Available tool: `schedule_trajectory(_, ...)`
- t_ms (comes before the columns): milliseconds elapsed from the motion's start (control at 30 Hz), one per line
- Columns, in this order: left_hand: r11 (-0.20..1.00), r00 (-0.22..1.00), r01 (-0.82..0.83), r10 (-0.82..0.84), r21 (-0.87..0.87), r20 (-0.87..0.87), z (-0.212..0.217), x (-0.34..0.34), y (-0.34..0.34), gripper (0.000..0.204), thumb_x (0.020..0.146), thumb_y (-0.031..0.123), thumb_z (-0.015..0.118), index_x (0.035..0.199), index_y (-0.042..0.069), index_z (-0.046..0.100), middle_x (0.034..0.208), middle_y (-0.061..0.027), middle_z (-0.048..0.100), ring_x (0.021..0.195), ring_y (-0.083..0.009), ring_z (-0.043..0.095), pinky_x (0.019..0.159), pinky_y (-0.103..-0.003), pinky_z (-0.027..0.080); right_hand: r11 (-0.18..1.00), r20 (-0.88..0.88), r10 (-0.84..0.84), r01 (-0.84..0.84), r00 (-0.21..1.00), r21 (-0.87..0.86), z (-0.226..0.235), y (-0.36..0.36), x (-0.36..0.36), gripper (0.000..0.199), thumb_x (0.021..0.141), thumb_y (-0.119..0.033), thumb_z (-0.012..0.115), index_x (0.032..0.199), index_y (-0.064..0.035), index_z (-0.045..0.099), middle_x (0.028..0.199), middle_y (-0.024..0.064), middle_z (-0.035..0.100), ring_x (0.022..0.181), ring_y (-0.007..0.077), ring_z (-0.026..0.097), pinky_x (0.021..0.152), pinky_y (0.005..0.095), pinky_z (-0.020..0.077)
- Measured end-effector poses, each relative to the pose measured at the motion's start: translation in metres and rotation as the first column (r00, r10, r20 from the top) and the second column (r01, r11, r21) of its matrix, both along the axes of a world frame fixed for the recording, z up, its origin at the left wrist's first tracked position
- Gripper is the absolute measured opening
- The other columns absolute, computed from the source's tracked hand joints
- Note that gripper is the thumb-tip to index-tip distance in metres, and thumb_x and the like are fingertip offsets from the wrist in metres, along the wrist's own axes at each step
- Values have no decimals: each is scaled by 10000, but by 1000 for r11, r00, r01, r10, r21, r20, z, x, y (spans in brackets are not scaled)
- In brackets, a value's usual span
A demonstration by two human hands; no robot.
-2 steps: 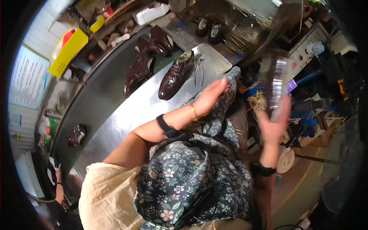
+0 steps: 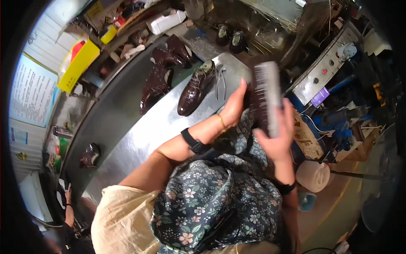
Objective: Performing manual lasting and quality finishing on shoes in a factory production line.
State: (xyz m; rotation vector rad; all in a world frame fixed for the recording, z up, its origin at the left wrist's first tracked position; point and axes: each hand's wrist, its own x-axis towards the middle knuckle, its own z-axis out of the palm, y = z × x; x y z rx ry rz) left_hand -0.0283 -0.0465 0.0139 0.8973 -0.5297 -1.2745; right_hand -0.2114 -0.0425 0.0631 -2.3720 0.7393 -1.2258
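Note:
My right hand (image 2: pixel 277 142) grips the lower end of a glossy dark brown shoe (image 2: pixel 258 97), blurred by motion, its pale underside turned to the right. Just left of it, my left hand (image 2: pixel 234 108) is open with a digit stretched upward; whether it touches the shoe I cannot tell. On the metal table (image 2: pixel 139 131) lies a finished-looking glossy brown lace-up shoe (image 2: pixel 194 91), with pincers (image 2: pixel 220 82) beside it. Behind these sit more dark brown shoes (image 2: pixel 154 86), and a single one (image 2: pixel 90 155) lies at the far left.
A control box (image 2: pixel 315 82) with buttons stands at the right, above a white round tub (image 2: pixel 313 175). Two dark shoes (image 2: pixel 230 37) rest at the back. On the left are a yellow box (image 2: pixel 78 65) and another person's hand (image 2: pixel 68 194). A white jug (image 2: pixel 167 22) lies on the shelf.
My right hand has swung left with the shoe, bringing it up beside my left hand. The left hand has moved slightly right and down. The whole view has shifted a little.

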Motion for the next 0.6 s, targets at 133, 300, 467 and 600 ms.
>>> schedule_trajectory(133, 995, 963, 11, 16, 97, -269, 2, 41, -3, 648, 968, 606, 318, 1227, 73, 578, 1077, -108, 669, 895, -229, 655, 819, -376, 543, 971, -86, 158, -139, 984, 194, 16, 6, 30, 1002, 596, -310, 883, 1432, -95, 373, 1516, 253, 229, 1120, 388, 532, 910, 438, 485)
schedule_trajectory(300, 919, 743, 297, -394, 260, 541, 5, 34, 16, 580, 967, 533, 429, 1253, 47, 562, 1166, -132, 630, 1058, -266, 603, 933, -351, 467, -85, 547, 155, -541, 822, 837, -1, -63, -22, 729, 916, -316, 639, 1491, -84, 255, 1257, 93, 532, 1039, 175, 586, 793, 300, 538)
schedule_trajectory(467, 942, 519, 334, -161, -25, 840, 15, 29, 58, 579, 851, 268, 719, 1320, 15, 492, 1282, -206, 552, 1211, -296, 524, 1018, -360, 404, -101, 366, -97, -375, 926, 921, -8, -8, -54, 415, 839, -75, 563, 1238, 36, 547, 1126, 144, 636, 1048, 215, 616, 951, 348, 479)
schedule_trajectory(600, 912, -144, -348, 176, -217, 974, -32, 111, 22, 756, 732, 248, 775, 1332, -47, 421, 1326, -264, 481, 1252, -424, 438, 1062, -460, 352, -45, 475, -482, -562, 736, 826, -47, -7, -71, 344, 902, -148, 481, 1180, 30, 576, 1096, 121, 648, 1015, 224, 634, 907, 376, 502)
